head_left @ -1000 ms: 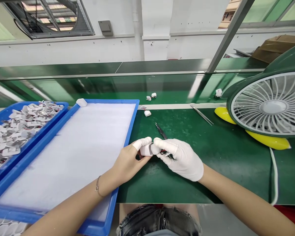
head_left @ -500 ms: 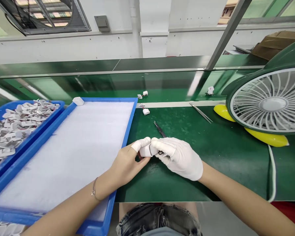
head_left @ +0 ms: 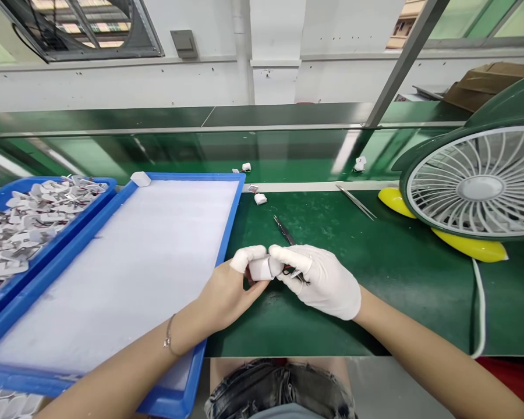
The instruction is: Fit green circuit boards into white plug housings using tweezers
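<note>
Between my two hands is a small white part (head_left: 260, 269), held over the green table near its front edge. My left hand (head_left: 232, 291), with a white cover on one finger, pinches the part's left side. My right hand (head_left: 321, 279) wears a white glove and grips its right side, where thin dark and red wires show by the fingers. Just behind the right hand lie dark tweezers (head_left: 283, 229). A large blue tray (head_left: 234, 215) with a white lining is at my left; one white piece (head_left: 140, 178) rests on its far left corner.
A blue bin (head_left: 106, 195) of white wired parts sits far left. A green fan (head_left: 480, 187) with yellow feet and a white cable (head_left: 480, 308) stands right. Silver tweezers (head_left: 356, 201) and a white part (head_left: 260, 199) lie toward the back; other small parts are on the strip behind.
Two small white parts on the back strip have shifted left. Both hands keep their grip on the white part with hardly any movement.
</note>
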Available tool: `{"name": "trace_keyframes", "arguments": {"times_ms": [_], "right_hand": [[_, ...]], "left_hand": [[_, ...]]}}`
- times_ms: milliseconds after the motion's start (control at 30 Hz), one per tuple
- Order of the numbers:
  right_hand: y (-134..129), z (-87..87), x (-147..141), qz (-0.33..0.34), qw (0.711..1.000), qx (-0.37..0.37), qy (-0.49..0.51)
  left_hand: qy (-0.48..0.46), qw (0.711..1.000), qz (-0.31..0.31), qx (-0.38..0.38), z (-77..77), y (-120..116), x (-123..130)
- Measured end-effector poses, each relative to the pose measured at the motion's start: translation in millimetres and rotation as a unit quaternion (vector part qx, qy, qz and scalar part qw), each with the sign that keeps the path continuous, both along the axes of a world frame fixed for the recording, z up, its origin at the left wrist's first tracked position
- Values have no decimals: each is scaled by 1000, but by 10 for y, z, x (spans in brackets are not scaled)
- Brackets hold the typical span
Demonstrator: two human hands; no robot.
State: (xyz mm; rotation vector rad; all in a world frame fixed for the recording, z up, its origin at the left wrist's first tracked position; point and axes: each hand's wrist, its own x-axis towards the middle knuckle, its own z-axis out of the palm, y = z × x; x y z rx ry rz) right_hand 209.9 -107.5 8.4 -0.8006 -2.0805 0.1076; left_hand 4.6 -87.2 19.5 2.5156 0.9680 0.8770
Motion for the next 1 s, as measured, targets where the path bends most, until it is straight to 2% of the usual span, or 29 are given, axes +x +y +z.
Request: {"name": "trace_keyframes", "arguments": {"times_ms": [100,233,333,400,500,567,667,767,833,1000], "right_hand": [[-14,16,7,-8,1000,2,-6],[-37,50,60,1,998,-54,12],[-21,52,112,36,986,-135,90],[0,25,104,35,979,-160,120],[4,-35,-28,9,984,-121,128],[-22,-56,-166,-11,981,-71,181],[-67,-31,-306,-16,967,-26,252],[-75,22,-283,-16,973,-17,229],[-64,47,-219,-13,979,-14,204],[-60,92,-135,3,989,4,150]], "left_hand": [[17,998,-48,-35,30,-1,1],[33,996,-85,26,116,33,32],[-57,994,-78,43,151,63,37],[-134,988,-57,40,152,61,33],[-197,980,-21,23,122,4,47],[-229,973,-12,1,90,-61,82],[-277,957,5,-79,63,-150,148],[-288,935,17,-205,94,-183,185],[-279,925,5,-257,133,-176,183],[-248,930,-35,-268,193,-124,146]]}}
